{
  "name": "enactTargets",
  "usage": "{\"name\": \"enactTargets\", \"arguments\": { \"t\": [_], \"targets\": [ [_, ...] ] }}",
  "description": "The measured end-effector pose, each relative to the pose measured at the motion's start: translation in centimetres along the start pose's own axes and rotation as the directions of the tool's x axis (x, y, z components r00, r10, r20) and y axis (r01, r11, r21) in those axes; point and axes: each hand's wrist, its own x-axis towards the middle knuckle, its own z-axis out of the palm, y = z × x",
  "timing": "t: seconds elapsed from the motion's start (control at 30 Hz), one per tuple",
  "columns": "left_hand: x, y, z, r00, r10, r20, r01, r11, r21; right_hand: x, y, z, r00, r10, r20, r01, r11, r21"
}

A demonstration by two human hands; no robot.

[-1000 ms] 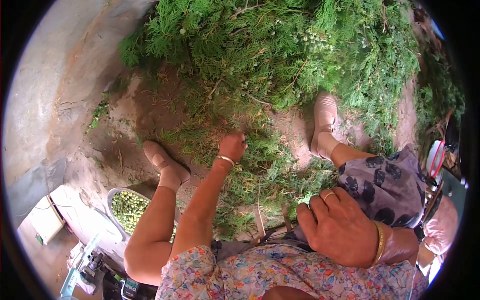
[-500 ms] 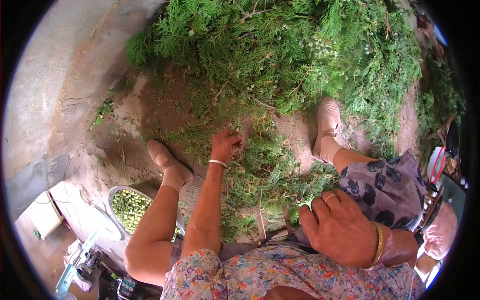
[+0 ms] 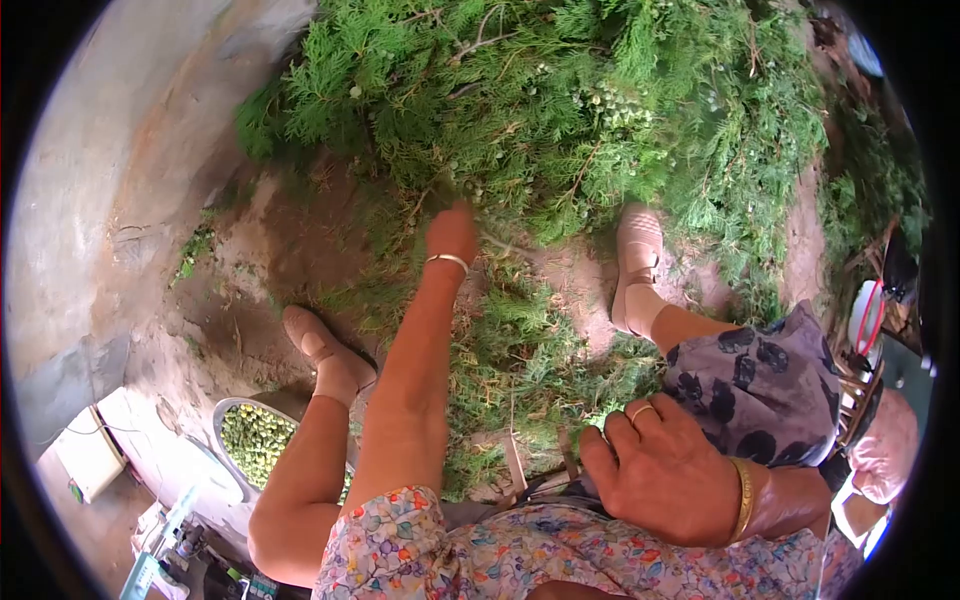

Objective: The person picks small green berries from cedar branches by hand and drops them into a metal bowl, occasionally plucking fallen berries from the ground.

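Observation:
My left hand (image 3: 452,235), with a white bangle at its wrist, stretches forward to the near edge of a heap of green cypress-like branches (image 3: 510,140). Motion blurs its fingers, so their grip does not show. Small pale green cones (image 3: 620,112) dot the foliage. Close to my body, my right hand (image 3: 670,475) rests at my lap beside the patterned grey cloth (image 3: 760,385). It wears a ring and a gold bracelet. Its fingers are curled down; whatever lies under them is hidden.
A metal basin (image 3: 222,412) full of green cones stands left of my left leg. Loose sprigs (image 3: 520,350) litter the dirt between my shoes. A pale wall (image 3: 110,180) rises at left. Assorted household items (image 3: 180,545) lie at lower left.
My left hand has moved forward from above the loose sprigs to the edge of the branch heap. My right hand stays at my lap.

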Motion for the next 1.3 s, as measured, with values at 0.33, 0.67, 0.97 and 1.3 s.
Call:
{"name": "enactTargets", "arguments": {
  "t": [0.33, 0.67, 0.97, 1.3],
  "targets": [
    [-14.1, -2.7, 7.2, 0.962, 0.183, -0.203, -0.236, 0.929, -0.285, -0.8, -0.8, -1.1, 0.992, 0.066, 0.109, -0.066, 0.998, -0.001],
    [-13.7, 1.5, -11.0, 0.941, -0.05, 0.334, 0.31, -0.259, -0.915, 0.7, 0.7, -1.5, 0.96, 0.173, -0.222, -0.213, 0.962, -0.172],
    [-19.1, 3.8, -23.1, 0.94, 0.288, 0.182, 0.333, -0.667, -0.666, 5.3, 0.8, -1.5, 0.714, 0.357, -0.602, 0.15, 0.762, 0.63],
    [-22.7, 6.5, -25.2, 0.937, 0.251, 0.245, 0.348, -0.572, -0.743, 6.1, -0.7, -2.6, 0.916, 0.319, -0.244, 0.168, 0.246, 0.954]
  ]
}}
